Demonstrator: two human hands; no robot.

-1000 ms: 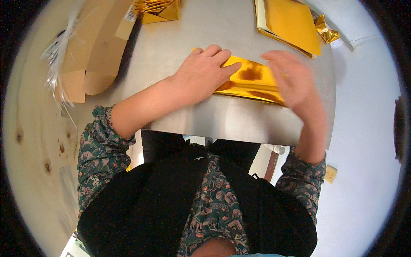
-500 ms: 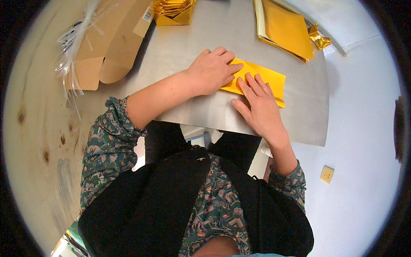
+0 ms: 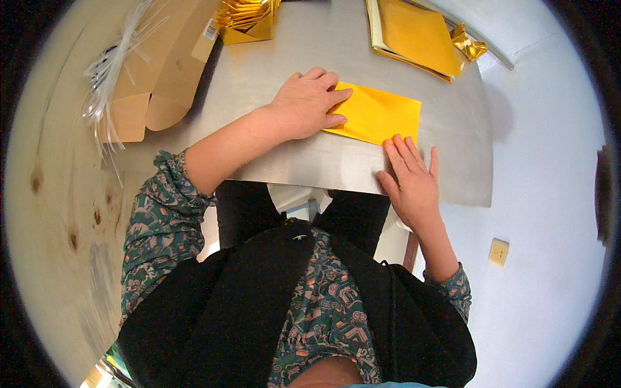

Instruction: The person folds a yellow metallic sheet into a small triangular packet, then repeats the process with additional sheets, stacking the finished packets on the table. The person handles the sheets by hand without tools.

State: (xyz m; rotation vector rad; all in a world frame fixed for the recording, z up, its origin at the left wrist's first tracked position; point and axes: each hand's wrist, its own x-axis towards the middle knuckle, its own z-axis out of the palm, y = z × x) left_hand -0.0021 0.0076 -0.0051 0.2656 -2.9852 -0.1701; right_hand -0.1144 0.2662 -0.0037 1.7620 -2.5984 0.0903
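Observation:
A folded sheet of yellow-gold paper (image 3: 381, 115) lies flat on the metal table, in a long rectangle slanting slightly down to the right. Across its left end rests my left hand (image 3: 309, 103), palm down, with thumb and forefinger spread on the paper and the other fingers partly bent beyond the far corner. My right hand (image 3: 413, 184) is flat with its fingers stretched, the fingertips touching the paper's near edge by its right corner. Neither hand grips anything. The left end of the paper is hidden beneath my left hand.
A stack of gold sheets (image 3: 417, 39) lies at the far right, beside a folded shiny gold paper piece (image 3: 468, 44). Far left, a gold paper box (image 3: 249, 31) holds several folded gold pieces. An open cardboard box (image 3: 162, 71) with clear plastic strips (image 3: 107, 97) sits left.
My right hand has slid off the paper's middle toward me, down to its near edge. The raised fold along that edge now lies flat. My left hand stays on the left end.

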